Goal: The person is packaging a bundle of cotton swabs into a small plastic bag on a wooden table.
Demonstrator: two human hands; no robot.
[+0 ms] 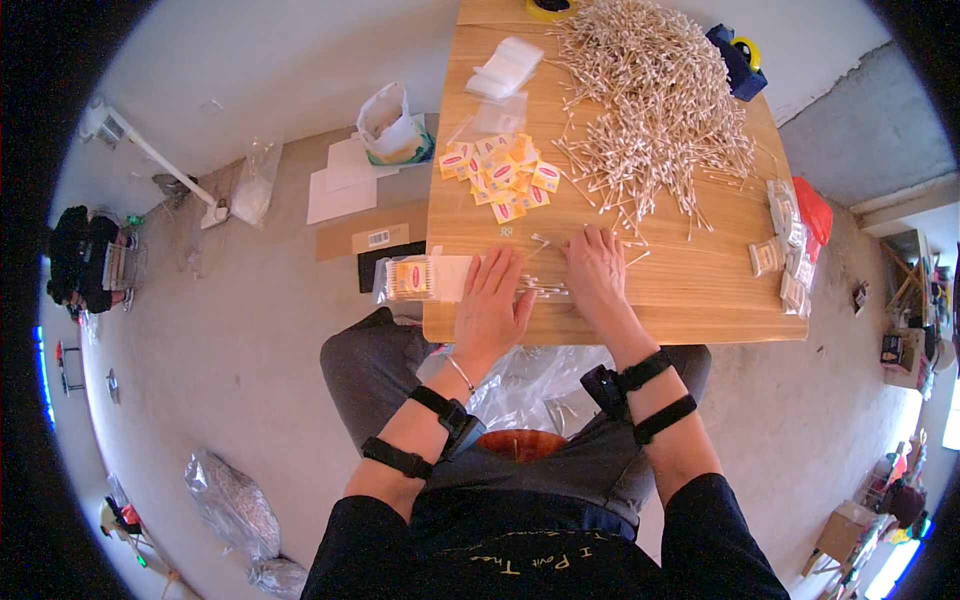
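My left hand [490, 302] lies flat near the table's front edge, fingers stretched out and open, partly over a white sheet [452, 274]. A small bunch of cotton swabs [543, 288] lies between my two hands, its left end against my left thumb. My right hand [597, 272] rests on the table at the bunch's right end, fingers forward and slightly bent, with nothing visible in them. A few loose cotton swabs [638, 257] lie around its fingertips. Left of my left hand, a clear bag of cotton swabs with a yellow label [410, 277] sits at the table's corner.
A large heap of cotton swabs [650, 90] covers the far middle of the wooden table [690, 290]. Yellow printed cards [503, 173] and clear bags [507, 66] lie at left. Filled packs [785, 215] line the right edge. A tape dispenser [737, 65] stands far right.
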